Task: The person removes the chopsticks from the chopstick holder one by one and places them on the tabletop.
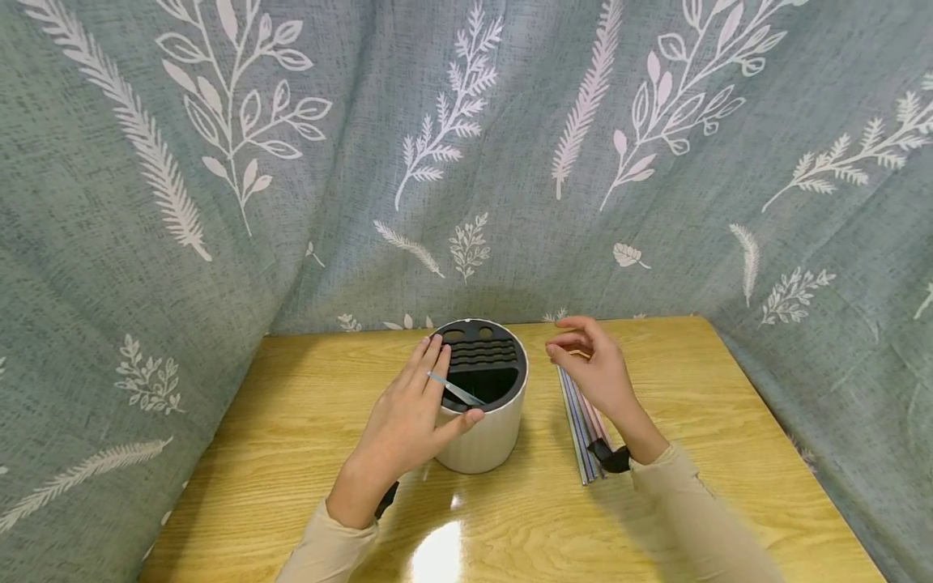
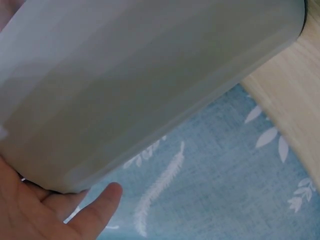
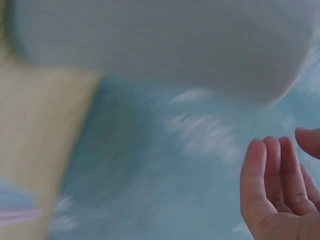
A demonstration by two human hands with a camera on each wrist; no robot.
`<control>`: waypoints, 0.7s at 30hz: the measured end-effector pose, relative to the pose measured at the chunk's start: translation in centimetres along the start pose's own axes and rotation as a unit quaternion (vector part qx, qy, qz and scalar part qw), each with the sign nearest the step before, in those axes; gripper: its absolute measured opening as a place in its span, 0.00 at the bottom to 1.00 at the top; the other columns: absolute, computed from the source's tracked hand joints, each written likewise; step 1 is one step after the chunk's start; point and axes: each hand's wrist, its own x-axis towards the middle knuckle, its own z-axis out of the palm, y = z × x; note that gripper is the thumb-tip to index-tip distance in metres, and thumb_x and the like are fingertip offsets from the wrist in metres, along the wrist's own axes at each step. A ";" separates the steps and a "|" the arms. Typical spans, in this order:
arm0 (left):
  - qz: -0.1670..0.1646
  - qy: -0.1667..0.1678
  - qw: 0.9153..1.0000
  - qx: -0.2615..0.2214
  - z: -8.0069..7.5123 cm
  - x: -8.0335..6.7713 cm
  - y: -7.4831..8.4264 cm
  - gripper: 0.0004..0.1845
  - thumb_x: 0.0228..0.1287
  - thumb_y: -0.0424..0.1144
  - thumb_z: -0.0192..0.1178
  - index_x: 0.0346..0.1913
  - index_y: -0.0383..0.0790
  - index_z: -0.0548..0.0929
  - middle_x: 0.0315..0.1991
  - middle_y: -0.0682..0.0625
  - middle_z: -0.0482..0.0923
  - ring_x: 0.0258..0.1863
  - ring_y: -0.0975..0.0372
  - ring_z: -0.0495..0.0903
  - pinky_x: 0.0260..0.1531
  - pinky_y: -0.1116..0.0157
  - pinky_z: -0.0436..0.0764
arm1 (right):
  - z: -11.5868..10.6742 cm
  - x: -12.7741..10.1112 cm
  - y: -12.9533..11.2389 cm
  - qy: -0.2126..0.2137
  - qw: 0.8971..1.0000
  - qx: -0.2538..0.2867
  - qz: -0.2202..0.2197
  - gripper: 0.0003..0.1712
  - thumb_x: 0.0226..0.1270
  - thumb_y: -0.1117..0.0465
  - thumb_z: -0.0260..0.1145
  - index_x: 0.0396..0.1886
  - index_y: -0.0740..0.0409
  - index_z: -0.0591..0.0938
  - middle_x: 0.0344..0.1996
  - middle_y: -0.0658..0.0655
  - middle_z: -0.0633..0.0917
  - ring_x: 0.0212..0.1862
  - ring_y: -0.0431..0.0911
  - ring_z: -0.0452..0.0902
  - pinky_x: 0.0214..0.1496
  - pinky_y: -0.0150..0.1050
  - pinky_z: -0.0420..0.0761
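Note:
A white round desk organizer (image 1: pixel 479 441) with a black slotted top (image 1: pixel 483 350) stands upright on the table. My left hand (image 1: pixel 408 413) rests on the left side of its rim, fingers fairly straight. A slim light-blue and silver stick-like thing (image 1: pixel 459 390) slants from the front compartment up to those fingers; its kind is unclear. To the right of the organizer, my right hand (image 1: pixel 594 364) hovers with loosely bent fingers and holds nothing. Partly beneath it lies a bundle of long thin pencil-like sticks (image 1: pixel 574 421), blue-grey and pink. The right wrist view shows bare fingers (image 3: pixel 254 165) beside the organizer wall (image 3: pixel 165 45).
The wood-grain table (image 1: pixel 270 486) has its back edge against a blue-grey leaf-patterned curtain (image 1: pixel 350 162), which also hangs along both sides. Glare shines off the table front. Each wrist wears a black strap (image 1: pixel 614 457).

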 end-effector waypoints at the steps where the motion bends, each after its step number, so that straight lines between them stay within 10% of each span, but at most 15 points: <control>1: 0.001 0.001 1.000 0.001 0.0 0.0 0.0 0.54 0.68 0.74 0.44 0.78 0.31 0.54 0.79 0.40 0.46 0.79 0.54 0.41 0.69 0.51 0.63 | 0.6 -0.3 -0.9 -0.004 1.000 0.008 -0.029 0.20 0.67 0.73 0.68 0.57 0.65 0.78 0.40 0.66 0.87 0.40 0.48 0.85 0.44 0.34 0.84; 8: -0.003 0.001 1.000 0.001 0.0 0.1 0.0 0.54 0.67 0.75 0.44 0.79 0.32 0.52 0.80 0.41 0.44 0.79 0.54 0.41 0.68 0.50 0.65 | 4.8 -1.9 -5.0 -0.092 0.978 0.044 -0.179 0.27 0.59 0.83 0.67 0.58 0.70 0.75 0.42 0.66 0.86 0.44 0.53 0.84 0.49 0.42 0.84; 21: 0.012 0.015 1.000 0.008 0.0 -0.2 -0.1 0.54 0.68 0.73 0.45 0.78 0.30 0.55 0.79 0.39 0.47 0.79 0.54 0.42 0.70 0.52 0.62 | 8.2 -2.4 -5.7 -0.149 0.969 0.013 -0.198 0.24 0.62 0.78 0.69 0.58 0.71 0.74 0.43 0.59 0.86 0.46 0.48 0.85 0.47 0.40 0.85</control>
